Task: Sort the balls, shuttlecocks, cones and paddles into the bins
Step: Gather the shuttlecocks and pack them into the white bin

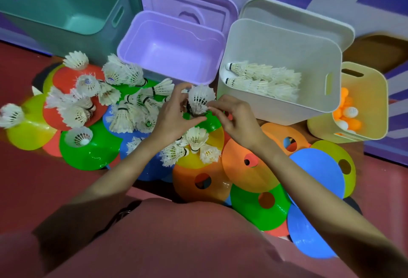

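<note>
Both hands [174, 112] [234, 116] hold shuttlecock [199, 98], apparently pinched.

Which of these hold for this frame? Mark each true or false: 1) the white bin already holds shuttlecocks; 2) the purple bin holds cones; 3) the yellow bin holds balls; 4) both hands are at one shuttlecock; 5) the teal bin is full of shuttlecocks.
1) True: stacked shuttlecocks lie in the white bin.
2) False: the purple bin shows nothing inside; the cones lie on the floor.
3) True: orange and white balls sit in the yellow bin.
4) True: the left hand and right hand meet at an upright shuttlecock.
5) False: the teal bin shows nothing inside.
</note>
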`<state>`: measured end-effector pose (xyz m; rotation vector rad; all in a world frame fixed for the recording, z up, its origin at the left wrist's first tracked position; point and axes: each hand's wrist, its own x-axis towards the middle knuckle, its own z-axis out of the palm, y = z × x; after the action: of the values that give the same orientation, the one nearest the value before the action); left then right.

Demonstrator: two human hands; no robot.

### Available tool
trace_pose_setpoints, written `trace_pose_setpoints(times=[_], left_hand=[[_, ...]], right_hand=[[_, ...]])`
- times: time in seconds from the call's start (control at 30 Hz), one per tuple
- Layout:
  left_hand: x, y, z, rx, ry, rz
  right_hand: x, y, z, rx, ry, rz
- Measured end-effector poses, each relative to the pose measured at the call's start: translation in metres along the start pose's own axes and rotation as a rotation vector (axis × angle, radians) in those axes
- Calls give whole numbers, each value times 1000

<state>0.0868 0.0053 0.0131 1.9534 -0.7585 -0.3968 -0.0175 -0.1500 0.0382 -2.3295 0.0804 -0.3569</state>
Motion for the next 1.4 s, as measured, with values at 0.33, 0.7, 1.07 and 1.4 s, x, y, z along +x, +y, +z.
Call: trace_pose_setpoints(times=[0.33, 0.7, 1.07, 1.4], left_hand=[[-5, -20, -21, -54, 221, -136], [-9, -22, -24, -24, 233, -129], [-10, -15, -31, 63, 193, -87], [-6, -17, -31, 135, 108, -42]], right_hand=[[18, 34, 23, -65, -27, 145], [50, 65, 78, -463, -252, 253], [27, 66, 67, -375, -61, 37], [1, -5, 8, -35, 593, -75]])
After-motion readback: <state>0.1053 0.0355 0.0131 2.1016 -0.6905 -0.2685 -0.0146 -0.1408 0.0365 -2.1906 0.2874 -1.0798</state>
